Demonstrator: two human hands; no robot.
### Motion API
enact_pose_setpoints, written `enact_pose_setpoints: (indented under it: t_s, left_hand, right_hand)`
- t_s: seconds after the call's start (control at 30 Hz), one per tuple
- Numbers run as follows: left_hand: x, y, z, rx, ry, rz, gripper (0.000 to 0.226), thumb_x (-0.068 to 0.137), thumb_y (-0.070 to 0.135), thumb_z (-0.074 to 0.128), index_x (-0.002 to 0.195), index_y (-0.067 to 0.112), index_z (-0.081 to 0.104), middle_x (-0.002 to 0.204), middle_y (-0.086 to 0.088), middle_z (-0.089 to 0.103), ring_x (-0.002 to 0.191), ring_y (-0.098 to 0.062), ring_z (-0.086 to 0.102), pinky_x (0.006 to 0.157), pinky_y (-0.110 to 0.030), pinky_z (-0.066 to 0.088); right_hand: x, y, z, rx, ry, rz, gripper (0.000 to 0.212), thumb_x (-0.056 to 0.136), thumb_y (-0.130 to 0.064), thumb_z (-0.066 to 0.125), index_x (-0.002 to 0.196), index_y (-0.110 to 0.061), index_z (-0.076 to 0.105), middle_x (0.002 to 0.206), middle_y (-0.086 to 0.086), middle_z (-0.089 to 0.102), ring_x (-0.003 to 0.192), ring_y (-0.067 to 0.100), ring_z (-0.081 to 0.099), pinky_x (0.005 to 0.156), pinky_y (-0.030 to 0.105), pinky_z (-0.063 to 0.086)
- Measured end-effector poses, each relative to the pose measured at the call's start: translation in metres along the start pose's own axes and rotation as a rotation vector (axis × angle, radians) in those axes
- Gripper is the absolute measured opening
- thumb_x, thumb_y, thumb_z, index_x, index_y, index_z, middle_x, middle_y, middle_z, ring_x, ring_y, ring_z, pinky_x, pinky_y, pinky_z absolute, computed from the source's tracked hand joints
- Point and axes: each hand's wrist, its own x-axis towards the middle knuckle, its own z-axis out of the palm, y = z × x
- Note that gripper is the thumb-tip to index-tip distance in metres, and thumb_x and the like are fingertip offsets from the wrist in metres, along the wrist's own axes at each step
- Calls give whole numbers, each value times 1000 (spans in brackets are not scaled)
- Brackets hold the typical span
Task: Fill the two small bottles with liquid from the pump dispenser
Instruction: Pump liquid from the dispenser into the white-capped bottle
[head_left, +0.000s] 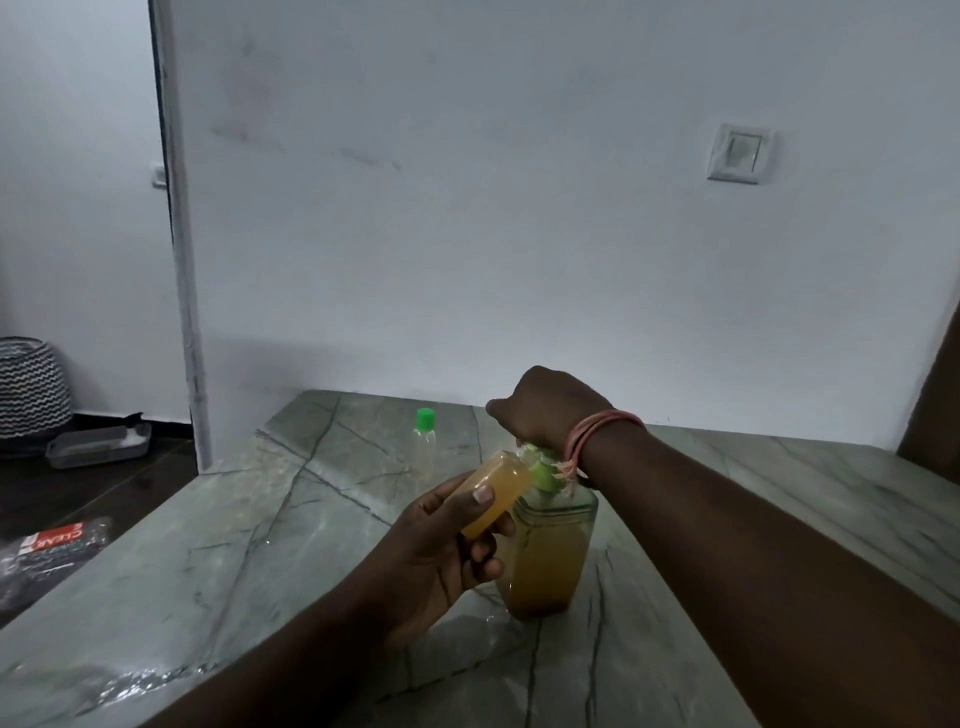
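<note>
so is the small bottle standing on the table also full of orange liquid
No, the capped bottle on the table looks clear and empty, unlike the orange-filled bottle the left hand holds tilted at the pump dispenser.

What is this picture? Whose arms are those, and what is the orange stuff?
The camera sits on a person's head, so you see their own two arms from above. The left hand holds a small bottle, tilted, its fingers curled round it; it is full of orange liquid. Its mouth is at the green pump of the big dispenser, which stands on the marble table. The right hand, with a pink wristband, rests on top of the pump. Farther back stands another small bottle with a green cap; it looks clear and empty.
</note>
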Motion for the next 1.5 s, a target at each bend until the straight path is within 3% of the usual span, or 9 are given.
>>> enact_pose_setpoints:
  t_s: [0.1,0.23,0.63,0.97,1.07,1.13,1.23,1.37,1.5]
  left_hand:
    - [0,0,0,-12,-4,-1,50,78,34,86,122,14,71,91,-15,65,66,-15,57,62,-28,55]
    - [4,-1,-4,-19,16,-9,45,80,31,83,121,14,72,91,-15,65,64,-14,58,61,-28,56]
    - [0,2,0,-49,8,-17,50,76,31,88,121,14,72,91,-16,65,65,-16,57,63,-30,56]
    - [1,0,-3,-30,-16,-13,39,83,30,79,120,18,73,91,-12,67,67,-14,59,64,-28,57]
    - [0,-1,-3,-31,-28,-23,42,82,32,83,121,19,72,93,-12,67,68,-16,59,65,-31,56]
    - [0,1,-4,-36,-27,-40,47,80,30,86,122,19,71,94,-14,67,70,-18,59,66,-33,55]
    - [-1,4,-6,-57,-31,-70,55,76,25,89,127,18,68,100,-18,66,73,-22,61,68,-37,55]
    - [-2,6,-9,-63,-107,-81,49,83,20,82,129,20,66,108,-19,65,82,-25,62,76,-40,54]
    - [1,7,-16,-174,-140,-55,56,89,11,74,140,8,51,114,-23,61,87,-29,62,81,-42,55]
  right_hand:
    - [3,-1,-3,-31,-26,-14,30,80,-44,54,70,-16,61,75,1,69,70,21,64,66,31,51]
    - [3,0,3,4,70,29,34,78,-47,49,68,-17,63,74,0,69,69,21,62,64,30,48]
    - [-2,-1,-1,61,8,36,34,80,-44,49,75,-14,66,83,2,72,77,23,65,80,36,54]
    - [-5,-3,0,5,76,51,31,77,-40,52,69,-14,65,74,2,70,70,23,64,69,32,52]
    - [-8,2,-1,146,44,54,35,75,-41,51,71,-11,69,73,4,71,68,24,65,72,34,55]
    - [-8,4,-5,250,49,66,39,75,-40,52,69,-8,72,64,3,70,60,21,63,65,30,53]
    - [-7,3,-10,460,168,104,40,78,-38,52,61,-9,73,48,-6,66,52,16,61,54,24,42]
    - [-9,6,-14,708,339,182,40,81,-33,52,54,-13,72,51,-11,67,58,12,61,60,25,42]
    - [-22,-1,-23,760,513,135,43,82,-34,50,55,-9,70,51,-13,66,50,8,58,52,23,37]
